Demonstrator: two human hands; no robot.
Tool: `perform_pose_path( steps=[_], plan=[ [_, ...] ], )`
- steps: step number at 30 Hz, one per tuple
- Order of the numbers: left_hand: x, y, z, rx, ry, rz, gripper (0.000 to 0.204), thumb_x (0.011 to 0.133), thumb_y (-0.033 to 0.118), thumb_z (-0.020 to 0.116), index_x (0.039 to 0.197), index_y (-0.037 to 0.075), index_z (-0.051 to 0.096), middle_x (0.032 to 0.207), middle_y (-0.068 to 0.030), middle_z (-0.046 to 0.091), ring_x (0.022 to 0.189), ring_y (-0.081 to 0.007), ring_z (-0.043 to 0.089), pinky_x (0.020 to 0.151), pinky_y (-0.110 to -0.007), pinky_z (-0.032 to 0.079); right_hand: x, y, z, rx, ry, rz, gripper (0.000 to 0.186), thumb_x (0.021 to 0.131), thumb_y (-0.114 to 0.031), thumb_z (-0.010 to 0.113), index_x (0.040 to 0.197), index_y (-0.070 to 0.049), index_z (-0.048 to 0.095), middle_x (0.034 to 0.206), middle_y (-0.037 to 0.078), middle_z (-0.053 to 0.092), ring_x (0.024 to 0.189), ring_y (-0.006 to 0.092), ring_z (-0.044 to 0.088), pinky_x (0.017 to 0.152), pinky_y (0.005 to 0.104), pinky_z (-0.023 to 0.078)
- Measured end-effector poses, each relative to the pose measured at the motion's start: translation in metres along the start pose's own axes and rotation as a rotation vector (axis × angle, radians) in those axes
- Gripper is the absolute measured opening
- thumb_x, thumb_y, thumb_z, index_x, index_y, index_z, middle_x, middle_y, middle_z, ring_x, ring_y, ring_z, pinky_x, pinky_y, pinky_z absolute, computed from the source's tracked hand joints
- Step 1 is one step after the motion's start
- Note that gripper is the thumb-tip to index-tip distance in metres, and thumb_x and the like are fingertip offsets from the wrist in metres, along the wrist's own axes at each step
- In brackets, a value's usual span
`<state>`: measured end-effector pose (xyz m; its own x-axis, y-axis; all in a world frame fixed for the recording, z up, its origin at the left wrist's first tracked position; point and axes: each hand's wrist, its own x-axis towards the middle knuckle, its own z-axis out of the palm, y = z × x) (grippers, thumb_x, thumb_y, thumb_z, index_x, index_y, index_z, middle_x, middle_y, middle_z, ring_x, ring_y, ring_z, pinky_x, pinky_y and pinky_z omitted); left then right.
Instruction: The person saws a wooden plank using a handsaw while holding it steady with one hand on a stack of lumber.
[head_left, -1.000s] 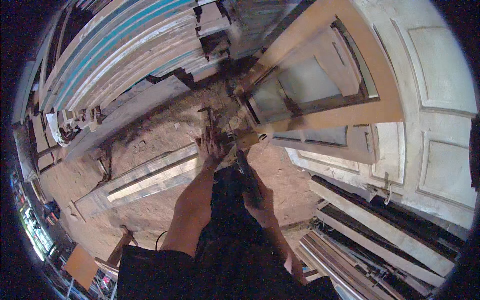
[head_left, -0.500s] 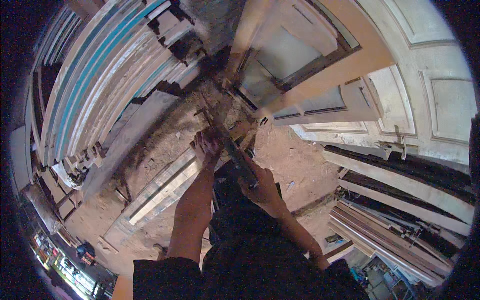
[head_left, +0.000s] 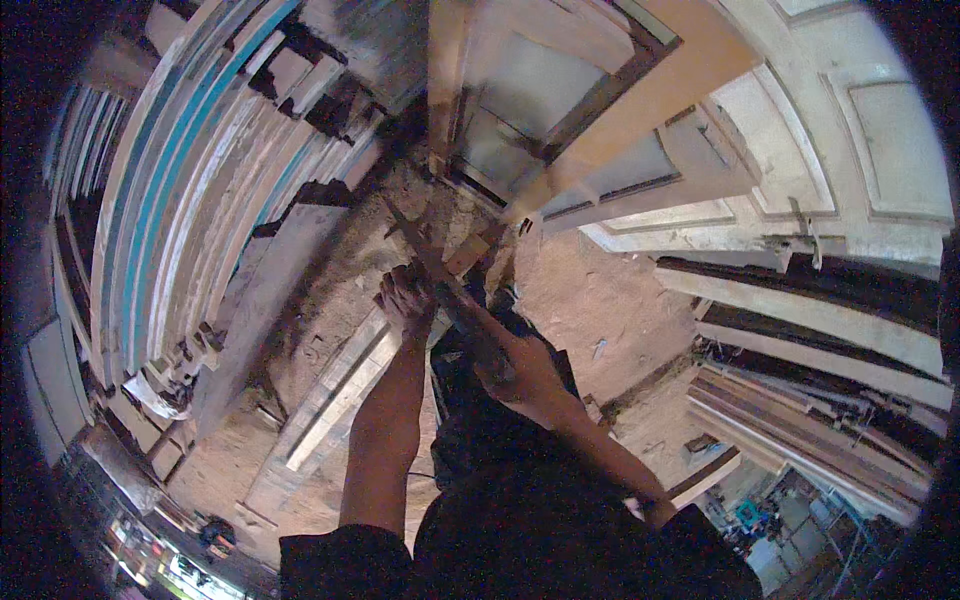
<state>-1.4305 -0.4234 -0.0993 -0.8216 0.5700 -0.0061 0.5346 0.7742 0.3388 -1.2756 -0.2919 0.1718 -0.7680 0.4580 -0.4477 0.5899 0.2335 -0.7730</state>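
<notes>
My right hand [head_left: 522,368] is closed round the near end of a long, narrow, dark tool [head_left: 445,285], which points up and left; I cannot make out its kind. My left hand [head_left: 405,298] is beside the tool's middle, fingers curled on something I cannot make out. A small light-brown wooden piece [head_left: 466,252] is just beyond my hands, right of the tool. Below my left hand a long board with a pale strip [head_left: 330,395] lies on the dirt floor [head_left: 610,300].
Stacked boards with teal edges [head_left: 190,150] fill the left. Brown framed doors with panes [head_left: 640,110] stand ahead, white panelled doors [head_left: 870,150] to the right. Long planks [head_left: 800,310] are piled at lower right, near a cluttered corner with a teal object [head_left: 745,515].
My view has turned, shifting the stacks and doors in the picture. The tool in my right hand has swung further up and left, across the top of my left hand's position.
</notes>
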Motion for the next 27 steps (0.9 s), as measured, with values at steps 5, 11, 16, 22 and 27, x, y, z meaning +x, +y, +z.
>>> perform_pose_path(
  steps=[5, 11, 16, 22, 27],
  plan=[
    [-0.037, -0.088, 0.067, 0.117, 0.17, 0.02, 0.043, 0.084, 0.049, 0.06, 0.104, 0.011, 0.061, 0.108, -0.0138, 0.061, 0.108, -0.0355, 0.057, 0.092, -0.055, 0.039, -0.081, -0.043, -0.07, 0.039, -0.247, 0.228, 0.087, 0.078, -0.015, 0.073, 0.155, -0.024, 0.034, 0.087, 0.016, 0.071, 0.075, 0.0333, 0.071, 0.07, 0.0386, 0.055],
    [-0.058, -0.114, 0.099, 0.139, -0.261, -0.025, 0.068, 0.1, 0.044, 0.046, 0.155, 0.011, 0.024, 0.161, -0.0189, 0.021, 0.147, -0.0423, 0.016, 0.119, -0.06, 0.007, 0.005, 0.038, 0.029, 0.058, -0.028, -0.08, 0.078, 0.079, -0.015, 0.07, 0.151, -0.021, 0.04, 0.088, 0.019, 0.07, 0.071, 0.0368, 0.068, 0.064, 0.0394, 0.054],
    [-0.043, -0.086, 0.065, 0.052, 0.096, 0.083, 0.041, 0.093, 0.038, 0.05, 0.123, 0.012, 0.051, 0.126, -0.0138, 0.048, 0.119, -0.0373, 0.043, 0.1, -0.056, 0.026, -0.048, -0.026, -0.048, 0.119, -0.135, 0.123, 0.078, 0.08, -0.015, 0.07, 0.151, -0.02, 0.039, 0.085, 0.019, 0.07, 0.069, 0.0376, 0.067, 0.064, 0.0414, 0.054],
    [-0.013, -0.014, -0.006, -0.015, 0.017, -0.01, 0.032, 0.087, 0.037, 0.053, 0.105, 0.013, 0.063, 0.106, -0.0113, 0.06, 0.107, -0.0332, 0.055, 0.089, -0.052, 0.038, -0.012, 0.02, 0.0, 0.167, -0.11, 0.04, 0.081, 0.08, -0.015, 0.07, 0.153, -0.02, 0.037, 0.091, 0.018, 0.072, 0.076, 0.0392, 0.069, 0.069, 0.0407, 0.056],
    [-0.017, -0.035, 0.005, 0.033, 0.098, -0.128, 0.034, 0.085, 0.039, 0.055, 0.105, 0.012, 0.062, 0.105, -0.0125, 0.058, 0.108, -0.034, 0.055, 0.09, -0.052, 0.039, 0.016, 0.001, 0.002, 0.094, -0.163, 0.034, 0.079, 0.08, -0.01, 0.069, 0.152, -0.016, 0.038, 0.092, 0.017, 0.072, 0.073, 0.0387, 0.068, 0.067, 0.0399, 0.055]
  ],
)
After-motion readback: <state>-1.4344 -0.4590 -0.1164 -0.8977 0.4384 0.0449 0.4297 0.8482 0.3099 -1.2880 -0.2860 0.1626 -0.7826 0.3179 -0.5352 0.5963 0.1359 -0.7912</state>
